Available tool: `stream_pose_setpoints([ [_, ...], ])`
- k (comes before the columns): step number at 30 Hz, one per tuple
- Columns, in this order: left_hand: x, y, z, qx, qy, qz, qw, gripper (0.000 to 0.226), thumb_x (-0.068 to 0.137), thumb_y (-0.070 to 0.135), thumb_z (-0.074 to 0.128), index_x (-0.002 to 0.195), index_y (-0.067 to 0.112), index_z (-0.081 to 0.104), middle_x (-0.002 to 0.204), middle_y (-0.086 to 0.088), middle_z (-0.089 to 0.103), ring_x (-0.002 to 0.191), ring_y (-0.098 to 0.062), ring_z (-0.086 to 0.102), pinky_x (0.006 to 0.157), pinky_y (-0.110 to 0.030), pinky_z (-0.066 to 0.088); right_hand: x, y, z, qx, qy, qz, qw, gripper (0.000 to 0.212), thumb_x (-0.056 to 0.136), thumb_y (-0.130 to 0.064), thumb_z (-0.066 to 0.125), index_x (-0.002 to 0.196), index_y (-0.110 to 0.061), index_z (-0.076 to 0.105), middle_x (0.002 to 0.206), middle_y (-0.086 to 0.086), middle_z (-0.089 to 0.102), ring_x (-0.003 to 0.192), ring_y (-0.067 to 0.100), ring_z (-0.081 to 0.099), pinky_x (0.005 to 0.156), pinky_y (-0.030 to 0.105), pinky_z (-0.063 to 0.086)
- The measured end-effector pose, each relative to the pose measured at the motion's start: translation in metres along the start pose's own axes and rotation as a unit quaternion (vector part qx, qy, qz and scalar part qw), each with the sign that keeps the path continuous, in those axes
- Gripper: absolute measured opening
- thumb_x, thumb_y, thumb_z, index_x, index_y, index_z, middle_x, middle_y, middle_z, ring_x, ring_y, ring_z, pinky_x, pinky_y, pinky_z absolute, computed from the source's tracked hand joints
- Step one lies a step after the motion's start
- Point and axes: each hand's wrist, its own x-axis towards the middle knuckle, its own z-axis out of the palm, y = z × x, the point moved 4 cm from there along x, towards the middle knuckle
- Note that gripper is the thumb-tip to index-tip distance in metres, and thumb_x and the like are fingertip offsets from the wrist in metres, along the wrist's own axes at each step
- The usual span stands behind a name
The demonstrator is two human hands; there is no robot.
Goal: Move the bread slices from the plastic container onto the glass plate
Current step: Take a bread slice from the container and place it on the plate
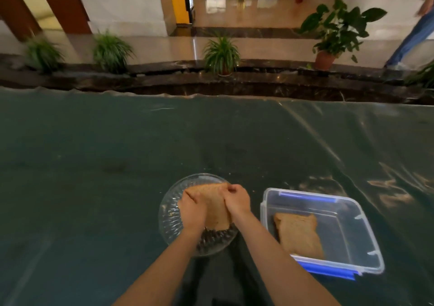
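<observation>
A round cut-glass plate [169, 214] sits on the dark green table cover in front of me. Over it is a brown bread slice [215, 206], held at its left edge by my left hand [192, 208] and at its right edge by my right hand [236, 200]. Whether the slice rests on the plate or hovers just above it, I cannot tell. To the right stands a clear plastic container [347, 230] with blue clips. Inside it, at the left side, lies another bread slice [299, 234], possibly on top of more.
The green plastic-covered table [117, 165] stretches wide to the left and far side. Beyond its far edge runs a dark stone ledge with several potted plants [222, 54]. A person's legs [413, 35] pass at the far right.
</observation>
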Motion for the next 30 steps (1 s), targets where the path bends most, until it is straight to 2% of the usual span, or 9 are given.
stream_pose_setpoints([
  [4, 0.036, -0.016, -0.015, 0.042, -0.032, -0.041, 0.998, 0.044, 0.089, 0.004, 0.04, 0.13, -0.005, 0.051, 0.129, -0.027, 0.055, 0.113, -0.041, 0.058, 0.099, -0.048, 0.048, 0.012, 0.001, 0.043, -0.025, -0.017, 0.021, 0.999, 0.023, 0.09, -0.021, 0.053, 0.101, -0.01, 0.069, 0.108, 0.011, 0.071, 0.099, 0.024, 0.063, 0.074, 0.025, 0.042],
  [9, 0.071, -0.016, -0.01, 0.09, -0.077, -0.035, 0.992, 0.046, 0.091, 0.005, 0.041, 0.136, -0.003, 0.046, 0.133, -0.025, 0.053, 0.116, -0.039, 0.057, 0.101, -0.045, 0.048, 0.037, -0.001, 0.063, -0.055, 0.004, 0.055, 0.997, 0.03, 0.093, -0.027, 0.046, 0.105, -0.008, 0.066, 0.108, 0.013, 0.069, 0.092, 0.025, 0.064, 0.07, 0.029, 0.047],
  [12, 0.082, -0.014, -0.001, 0.103, -0.098, -0.023, 0.99, 0.052, 0.093, 0.004, 0.039, 0.145, 0.0, 0.036, 0.141, -0.022, 0.045, 0.122, -0.036, 0.054, 0.1, -0.041, 0.046, 0.05, -0.001, 0.066, -0.094, 0.026, 0.049, 0.994, 0.034, 0.095, -0.029, 0.043, 0.103, -0.003, 0.064, 0.106, 0.015, 0.069, 0.092, 0.027, 0.066, 0.069, 0.029, 0.047],
  [13, 0.085, -0.013, 0.002, 0.108, -0.106, -0.016, 0.988, 0.054, 0.093, 0.004, 0.038, 0.147, 0.0, 0.033, 0.144, -0.021, 0.043, 0.124, -0.035, 0.052, 0.101, -0.041, 0.046, 0.053, -0.001, 0.066, -0.109, 0.031, 0.048, 0.992, 0.036, 0.095, -0.028, 0.041, 0.104, -0.002, 0.064, 0.109, 0.016, 0.068, 0.092, 0.027, 0.066, 0.069, 0.029, 0.049],
  [15, 0.091, -0.014, 0.008, 0.117, -0.121, -0.003, 0.986, 0.056, 0.095, 0.005, 0.038, 0.15, 0.002, 0.026, 0.148, -0.021, 0.038, 0.13, -0.035, 0.048, 0.106, -0.041, 0.043, 0.058, 0.0, 0.068, -0.129, 0.047, 0.047, 0.989, 0.039, 0.096, -0.028, 0.038, 0.112, 0.0, 0.061, 0.116, 0.019, 0.062, 0.099, 0.03, 0.064, 0.08, 0.034, 0.054],
  [19, 0.097, -0.017, 0.013, 0.101, -0.127, 0.007, 0.987, 0.064, 0.096, 0.007, 0.039, 0.155, 0.01, 0.013, 0.153, -0.016, 0.036, 0.137, -0.033, 0.042, 0.111, -0.041, 0.038, 0.06, 0.002, 0.069, -0.157, 0.075, 0.023, 0.984, 0.037, 0.097, -0.024, 0.037, 0.123, -0.001, 0.05, 0.126, 0.019, 0.051, 0.112, 0.033, 0.054, 0.095, 0.043, 0.047],
  [23, 0.098, -0.021, 0.01, 0.141, -0.111, 0.047, 0.983, 0.059, 0.096, 0.009, 0.04, 0.152, 0.011, 0.022, 0.139, -0.022, 0.048, 0.123, -0.034, 0.053, 0.105, -0.044, 0.046, 0.059, 0.007, 0.073, -0.202, 0.085, -0.02, 0.975, 0.035, 0.096, -0.021, 0.041, 0.125, -0.003, 0.045, 0.128, 0.017, 0.048, 0.117, 0.032, 0.048, 0.095, 0.041, 0.044],
  [27, 0.096, -0.023, 0.009, 0.221, -0.12, 0.075, 0.965, 0.059, 0.096, 0.013, 0.04, 0.152, 0.006, 0.02, 0.144, -0.018, 0.042, 0.134, -0.032, 0.034, 0.111, -0.04, 0.035, 0.057, 0.009, 0.075, -0.241, 0.089, -0.039, 0.966, 0.037, 0.096, -0.024, 0.041, 0.127, -0.004, 0.043, 0.13, 0.015, 0.044, 0.121, 0.029, 0.043, 0.097, 0.039, 0.043],
  [30, 0.094, -0.025, 0.009, 0.231, -0.127, 0.059, 0.963, 0.061, 0.098, 0.015, 0.039, 0.153, 0.006, 0.016, 0.145, -0.019, 0.034, 0.132, -0.032, 0.032, 0.109, -0.037, 0.033, 0.056, 0.01, 0.073, -0.239, 0.072, -0.044, 0.967, 0.038, 0.096, -0.024, 0.042, 0.128, -0.004, 0.041, 0.132, 0.015, 0.041, 0.122, 0.029, 0.041, 0.098, 0.039, 0.042],
])
